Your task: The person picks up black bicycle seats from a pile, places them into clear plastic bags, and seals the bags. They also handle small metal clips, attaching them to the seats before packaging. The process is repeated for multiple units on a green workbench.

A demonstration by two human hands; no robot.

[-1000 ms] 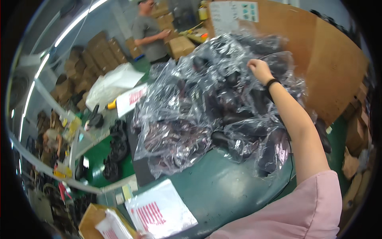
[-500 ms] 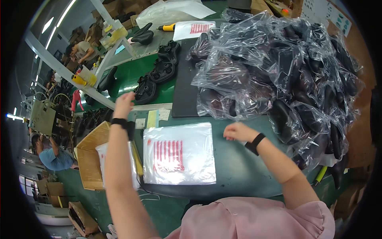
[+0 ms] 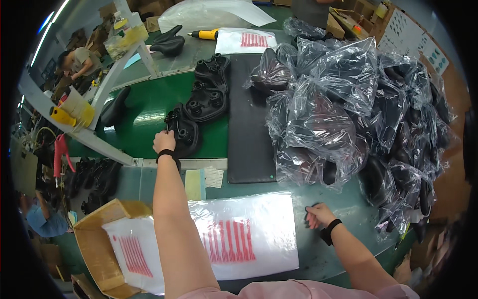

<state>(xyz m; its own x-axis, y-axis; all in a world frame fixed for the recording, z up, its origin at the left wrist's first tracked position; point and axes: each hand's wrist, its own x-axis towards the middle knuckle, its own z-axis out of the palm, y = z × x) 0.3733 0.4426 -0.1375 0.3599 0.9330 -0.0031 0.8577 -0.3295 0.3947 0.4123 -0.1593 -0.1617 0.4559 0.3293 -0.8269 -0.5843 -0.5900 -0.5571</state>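
Note:
On the green surface at the far left, my left hand [image 3: 164, 142] is closed on the near end of a black bicycle saddle [image 3: 187, 134], which lies underside up. More upturned saddles [image 3: 208, 102] stand in a row behind it. My right hand [image 3: 321, 217] hovers low over the green bench at the right, its fingers loosely bent and nothing visible in them. Between my arms lies a stack of clear plastic bags [image 3: 271, 234] with red print, partly hidden by my left forearm.
A heap of plastic-wrapped saddles [image 3: 328, 114] fills the right, beside a black mat [image 3: 251, 144]. A cardboard box [image 3: 94, 244] with printed bags stands at the left. A white frame [image 3: 74, 124] rises there. A yellow-black power screwdriver [image 3: 205, 34] lies behind. Other people [image 3: 79, 62] work beyond.
My left hand has reached forward and closed on the nearest upturned saddle. My right hand has drawn back toward me. The head view has shifted, bringing the bags in the box into sight.

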